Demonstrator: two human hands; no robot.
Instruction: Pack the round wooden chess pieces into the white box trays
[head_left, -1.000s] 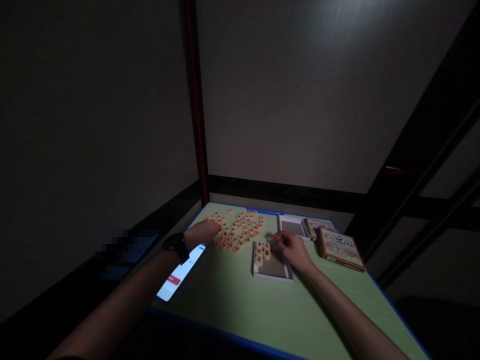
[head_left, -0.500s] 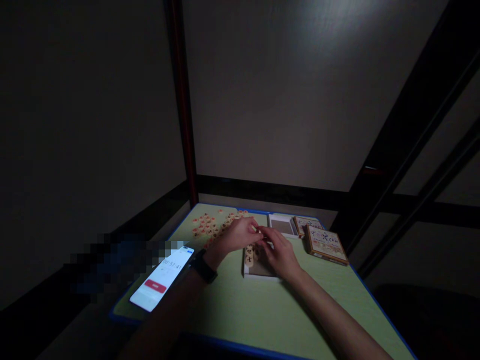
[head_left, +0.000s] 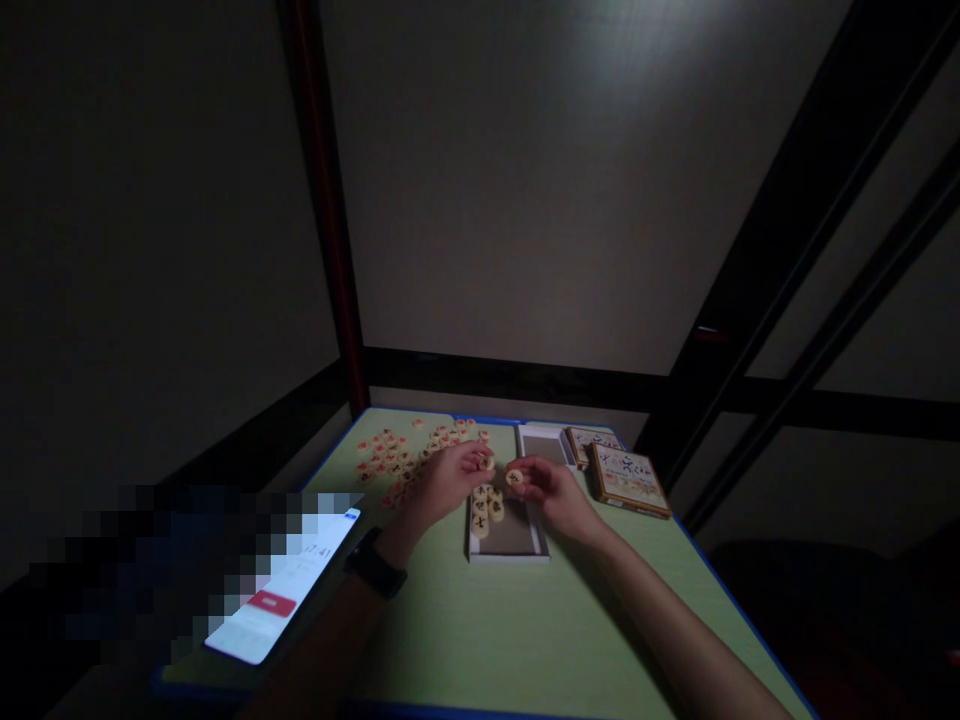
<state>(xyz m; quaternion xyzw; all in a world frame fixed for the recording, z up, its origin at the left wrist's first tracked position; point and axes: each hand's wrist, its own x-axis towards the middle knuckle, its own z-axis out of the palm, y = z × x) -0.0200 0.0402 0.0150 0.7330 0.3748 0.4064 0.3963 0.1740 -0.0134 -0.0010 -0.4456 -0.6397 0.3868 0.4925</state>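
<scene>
The left hand [head_left: 448,480] and right hand [head_left: 561,497], together a moment ago, have been parted near the far end of the open box [head_left: 510,557]; 1 game piece [head_left: 487,464] is clamped in the left grip, 1 disc [head_left: 514,479] in the right, so both are occupied.
</scene>
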